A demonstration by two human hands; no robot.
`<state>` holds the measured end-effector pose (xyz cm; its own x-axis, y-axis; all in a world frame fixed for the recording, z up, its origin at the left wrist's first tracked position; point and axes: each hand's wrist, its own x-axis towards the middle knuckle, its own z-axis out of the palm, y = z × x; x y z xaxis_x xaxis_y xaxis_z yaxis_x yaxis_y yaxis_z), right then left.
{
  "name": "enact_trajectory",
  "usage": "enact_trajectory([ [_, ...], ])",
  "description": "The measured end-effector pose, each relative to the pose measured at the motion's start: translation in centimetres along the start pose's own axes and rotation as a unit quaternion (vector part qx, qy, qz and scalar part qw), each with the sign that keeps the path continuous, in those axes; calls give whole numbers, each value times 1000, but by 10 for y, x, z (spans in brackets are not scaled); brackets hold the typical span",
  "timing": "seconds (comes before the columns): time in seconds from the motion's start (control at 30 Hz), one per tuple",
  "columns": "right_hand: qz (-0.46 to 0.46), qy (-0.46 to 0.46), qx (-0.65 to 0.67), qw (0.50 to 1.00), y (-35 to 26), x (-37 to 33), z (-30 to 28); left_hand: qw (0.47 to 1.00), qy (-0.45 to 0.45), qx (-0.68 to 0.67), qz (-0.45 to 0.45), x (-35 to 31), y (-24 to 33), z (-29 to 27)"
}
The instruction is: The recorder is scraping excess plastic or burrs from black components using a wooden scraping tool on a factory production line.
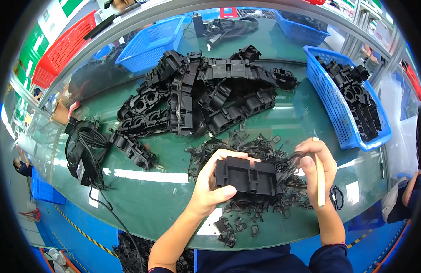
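Note:
My left hand (205, 187) grips a boxy black moulded plastic part (240, 177), thumb on its near side and fingers behind it. At the part's right end, thin black plastic scraps (288, 167) lie against my right fingertips; whether they are still joined to the part I cannot tell. My right hand (326, 166) is closed around a slim tool with a pale yellow handle (320, 182), held roughly upright; a thin tip shows above the fingers. Under and around the part, a loose heap of black plastic trimmings (206, 152) covers the green tabletop (174, 195).
Behind my hands rises a big pile of black moulded parts (181, 104). A blue basket (342, 123) of similar parts stands at right, another blue basket (151, 43) at back left. A strapped black device with cable (85, 148) lies left. Dark pieces (133, 255) sit below the table edge.

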<state>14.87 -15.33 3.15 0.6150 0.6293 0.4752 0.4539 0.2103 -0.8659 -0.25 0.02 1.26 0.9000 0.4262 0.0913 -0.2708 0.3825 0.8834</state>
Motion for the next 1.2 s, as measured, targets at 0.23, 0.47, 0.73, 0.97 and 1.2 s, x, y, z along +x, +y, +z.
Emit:
enact_trajectory([
  [0.23,-119,-120,-153,974,-7,-2,9,998,-51,41,21,-1,-5,-4],
  [0.47,-62,-202,-61,976,-4,-1,16,990,-77,97,68,-2,-10,-11],
  [0.73,100,-195,61,974,5,-5,19,999,-30,37,16,-1,-17,-6],
  [0.97,75,-135,-16,988,7,-16,28,981,29,180,62,0,-28,1],
  [1.2,287,-46,186,939,18,-15,31,973,-40,223,49,-4,-24,6],
])
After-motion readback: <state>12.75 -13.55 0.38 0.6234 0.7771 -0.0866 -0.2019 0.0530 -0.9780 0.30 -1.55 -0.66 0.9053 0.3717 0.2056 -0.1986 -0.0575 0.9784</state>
